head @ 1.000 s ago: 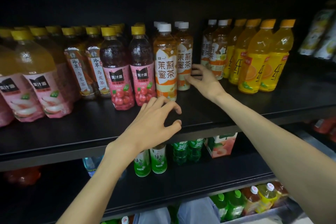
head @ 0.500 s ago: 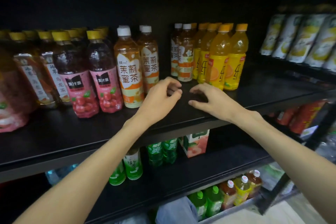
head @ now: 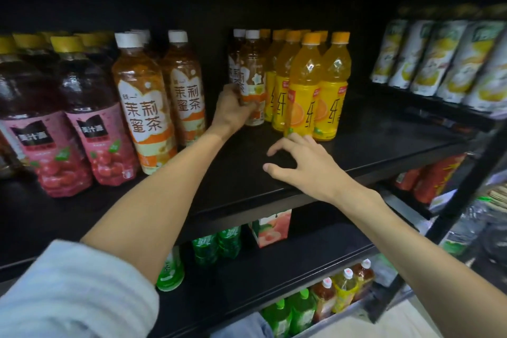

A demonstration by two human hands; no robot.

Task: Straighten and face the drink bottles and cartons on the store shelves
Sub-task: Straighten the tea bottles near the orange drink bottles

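Observation:
My left hand (head: 233, 112) reaches deep onto the black shelf (head: 370, 151) and grips a white-capped jasmine tea bottle (head: 253, 71) standing back beside the orange drink bottles (head: 304, 85). Its label faces partly sideways. My right hand (head: 299, 162) hovers over the shelf's front edge with fingers spread and loosely curved, holding nothing, just in front of the orange bottles. Two more jasmine tea bottles (head: 142, 107) stand further forward to the left, labels facing out.
Red juice bottles with pink labels (head: 79, 129) fill the left of the shelf. Tall cartons (head: 439, 57) line a shelf at the right. Below are green tea bottles (head: 216, 244), a peach carton (head: 271, 230) and more small bottles (head: 340, 288). A black upright post (head: 466, 189) stands right.
My left hand moved from the shelf front back to the rear tea bottle and took hold of it. My right hand stayed low near the shelf edge. The view shifted right.

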